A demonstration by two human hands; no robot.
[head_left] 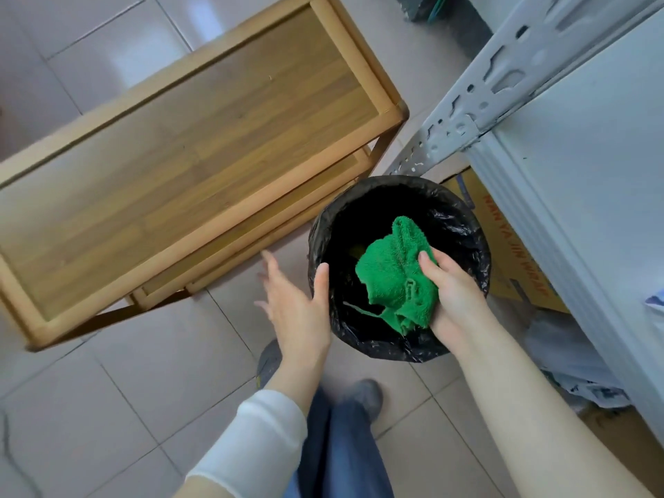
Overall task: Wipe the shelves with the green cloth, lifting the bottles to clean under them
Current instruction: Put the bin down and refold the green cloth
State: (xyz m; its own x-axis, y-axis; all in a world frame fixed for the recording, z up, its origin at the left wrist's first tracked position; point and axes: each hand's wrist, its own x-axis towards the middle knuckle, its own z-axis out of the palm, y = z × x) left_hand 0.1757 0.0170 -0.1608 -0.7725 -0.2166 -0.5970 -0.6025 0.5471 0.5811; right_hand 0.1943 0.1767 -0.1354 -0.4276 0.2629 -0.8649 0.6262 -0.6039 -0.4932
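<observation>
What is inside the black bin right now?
The bin has a black liner. The green cloth, gripped by the right hand, hangs over its opening. Below is dark; contents cannot be made out.

- Cloth (pixel 395 278): bright green, looped terry texture, with a loose green thread trailing from one edge.
- Bin liner (pixel 474 246): glossy black plastic, crinkled, with pale highlights along the rim; interior reads as solid black.
- Wooden shelf unit (pixel 201 138): light tan frame around a darker brown panel with streaked plank grain.
- Floor (pixel 161 372): pale grey-beige glossy tiles divided by thin dark grout lines.
- Metal rack upright (pixel 463 116): light grey, perforated with a row of dark slots.
- Cardboard box (pixel 503 242): yellow-brown, printed with red lettering and blue marks.
- Sleeve (pixel 258 440): white.
- Trousers (pixel 345 451): blue denim.
- Shoe (pixel 370 395): grey.
</observation>
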